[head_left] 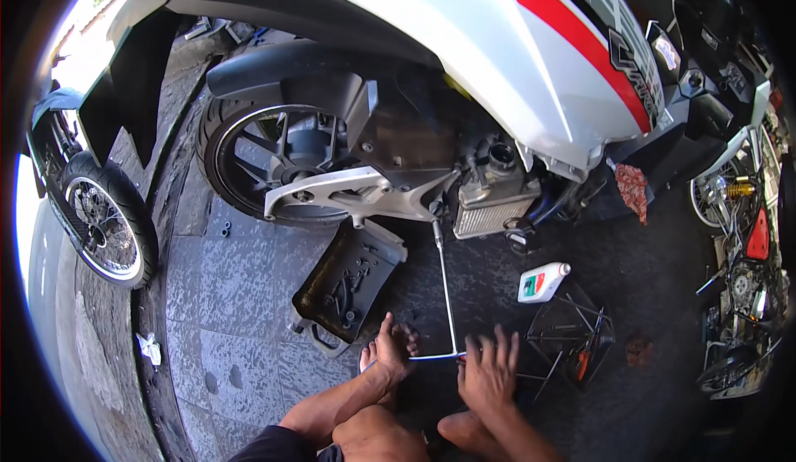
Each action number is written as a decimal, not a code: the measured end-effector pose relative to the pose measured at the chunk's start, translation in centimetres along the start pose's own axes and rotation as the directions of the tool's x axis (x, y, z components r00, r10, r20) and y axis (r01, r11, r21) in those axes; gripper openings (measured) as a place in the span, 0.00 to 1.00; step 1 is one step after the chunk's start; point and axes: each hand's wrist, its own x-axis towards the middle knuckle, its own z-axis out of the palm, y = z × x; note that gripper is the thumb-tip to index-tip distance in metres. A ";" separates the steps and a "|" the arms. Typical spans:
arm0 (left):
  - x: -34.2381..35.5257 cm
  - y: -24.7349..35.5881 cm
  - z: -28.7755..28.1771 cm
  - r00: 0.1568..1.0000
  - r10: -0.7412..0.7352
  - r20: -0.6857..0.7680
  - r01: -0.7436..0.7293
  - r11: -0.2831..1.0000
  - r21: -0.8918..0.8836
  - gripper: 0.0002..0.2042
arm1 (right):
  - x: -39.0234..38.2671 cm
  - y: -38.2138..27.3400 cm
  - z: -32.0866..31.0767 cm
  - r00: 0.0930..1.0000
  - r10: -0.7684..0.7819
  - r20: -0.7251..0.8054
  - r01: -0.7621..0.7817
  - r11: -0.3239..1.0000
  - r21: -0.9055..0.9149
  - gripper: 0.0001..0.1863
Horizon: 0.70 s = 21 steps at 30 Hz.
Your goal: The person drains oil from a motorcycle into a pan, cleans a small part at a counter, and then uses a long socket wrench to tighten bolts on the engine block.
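A long silver T-handle wrench [445, 288] reaches from the lower end of the motorcycle's swingarm [348, 194] toward me. At the left end of its crossbar is my left hand [391, 346], thumb raised and fingers loosely curled, not visibly wrapped round it. My right hand [487, 371] is at the crossbar's right end, fingers spread and slightly blurred. Left of the wrench, a black tray [313, 284] holds several bolts and small parts. A radiator [489, 217] hangs right of the wrench's far end, beneath white bodywork [547, 64].
A white bottle [541, 282] stands right of the wrench, near several tools [584, 354] on a dark stand. A red patterned rag [630, 192] hangs from the bike. Other motorcycles stand at left [106, 217] and right [750, 279]. A white scrap [149, 347] lies by the pavement edge.
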 end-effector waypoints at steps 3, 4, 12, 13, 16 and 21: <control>-3.2 0.1 2.3 0.981 0.116 0.154 -0.108 0.993 -0.055 0.24 | 0.3 1.6 4.5 0.971 -0.073 -0.227 0.085 0.995 0.045 0.13; -3.8 0.4 3.9 0.904 0.233 0.359 -0.320 0.925 0.206 0.23 | -0.2 2.4 6.7 0.963 0.008 -0.269 0.046 0.980 0.194 0.14; 1.0 -6.2 17.2 0.614 -0.614 0.496 -0.751 -0.264 0.605 0.22 | -2.5 -6.8 16.3 0.770 -0.052 0.636 -0.363 -0.856 0.369 0.29; 1.3 -6.7 16.4 0.572 -0.595 0.565 -0.803 -0.265 0.534 0.21 | -2.4 -5.9 15.9 0.772 -0.088 0.630 -0.362 -0.874 0.322 0.31; -0.3 -5.6 13.5 0.337 -0.209 0.918 -0.892 -0.384 0.240 0.17 | -2.4 -2.5 15.4 0.813 0.144 0.564 -0.244 -0.795 0.555 0.36; 0.1 0.3 1.3 0.939 0.326 0.111 -0.260 0.458 0.850 0.20 | -0.4 -2.1 11.2 0.546 0.247 0.801 -0.679 -0.431 0.595 0.54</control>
